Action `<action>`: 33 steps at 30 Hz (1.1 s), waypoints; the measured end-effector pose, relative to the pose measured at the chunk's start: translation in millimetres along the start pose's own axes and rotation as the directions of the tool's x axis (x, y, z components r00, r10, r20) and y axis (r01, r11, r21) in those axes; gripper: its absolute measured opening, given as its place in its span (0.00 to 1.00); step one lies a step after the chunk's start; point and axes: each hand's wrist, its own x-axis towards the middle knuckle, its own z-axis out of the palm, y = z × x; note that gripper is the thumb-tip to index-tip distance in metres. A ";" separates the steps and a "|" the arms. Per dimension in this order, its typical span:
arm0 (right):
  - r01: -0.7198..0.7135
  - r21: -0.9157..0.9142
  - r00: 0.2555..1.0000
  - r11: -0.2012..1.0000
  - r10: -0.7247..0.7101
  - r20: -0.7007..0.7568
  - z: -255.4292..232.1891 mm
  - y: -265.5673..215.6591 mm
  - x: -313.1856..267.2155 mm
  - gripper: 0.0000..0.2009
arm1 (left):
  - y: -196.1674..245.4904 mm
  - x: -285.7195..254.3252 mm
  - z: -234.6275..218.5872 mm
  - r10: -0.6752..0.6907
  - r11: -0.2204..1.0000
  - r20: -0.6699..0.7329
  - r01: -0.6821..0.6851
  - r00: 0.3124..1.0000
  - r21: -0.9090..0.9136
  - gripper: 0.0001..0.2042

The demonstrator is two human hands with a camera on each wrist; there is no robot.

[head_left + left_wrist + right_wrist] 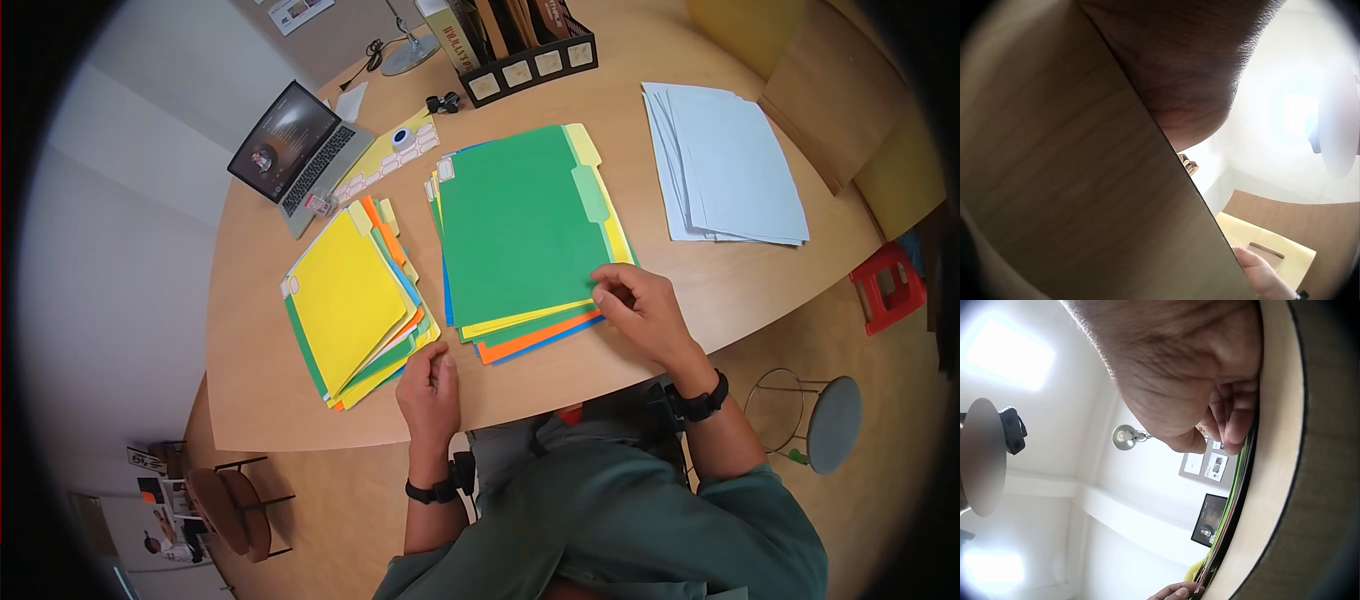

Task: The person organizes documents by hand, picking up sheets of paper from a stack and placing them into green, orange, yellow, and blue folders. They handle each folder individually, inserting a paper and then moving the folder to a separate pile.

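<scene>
Here we are, head view, twelve o'clock at the table's far side. The green-topped stack of folders [520, 235] sits mid-table, layers of yellow, orange and blue peeking out at its six o'clock edge. Over at its eight o'clock lies the yellow-topped stack of folders [345, 290], slightly fanned, the two just beside each other.

And the right hand [642, 312] is at the green-topped stack's four o'clock corner, fingers loosely bent, thumb standing apart from them, nothing pinched between! The left hand [430, 393] is at the yellow-topped stack's five o'clock corner, fingers bent, narrow; whether it pinches an edge, I cannot tell.

Look to two o'clock of the green-topped stack: white papers [735, 170], edges uneven. Straight out at twelve, a black organizer [530, 75] carries upright books. An open laptop [285, 140] stands at the yellow-topped stack's eleven o'clock, and a roll of tape [403, 139] rests on a yellow label sheet [372, 165] just beside it.
</scene>
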 end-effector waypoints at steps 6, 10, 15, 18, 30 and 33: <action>0.003 -0.015 1.000 1.000 -0.003 0.001 -0.3 -0.5 -0.1 0.14 | -2.4 -0.5 0.4 0.029 0.999 -0.016 -0.029 0.999 0.030 0.10; 0.014 -0.020 1.000 1.000 -0.014 0.004 -0.5 -2.2 -0.2 0.14 | 4.9 -0.5 -0.4 0.028 0.999 -0.025 -0.027 0.999 0.036 0.12; 0.018 -0.036 1.000 0.999 -0.017 0.010 -1.3 -2.4 -0.3 0.15 | 2.5 -0.8 -1.1 -0.003 0.999 0.000 0.003 1.000 0.034 0.12; 0.017 -0.035 1.000 0.999 -0.016 0.014 -1.5 -2.2 -0.1 0.15 | -1.2 -0.9 -0.8 -0.003 0.999 0.013 0.002 1.000 0.036 0.10; 0.028 -0.035 1.000 0.999 -0.028 0.006 -0.1 -1.3 -0.3 0.14 | -5.2 -1.3 0.7 0.069 0.997 -0.008 -0.068 0.998 0.019 0.04; 0.021 -0.038 1.000 0.999 -0.021 0.006 0.1 -1.1 -0.3 0.14 | -6.6 -2.0 0.8 0.060 0.998 0.002 -0.060 0.998 0.024 0.04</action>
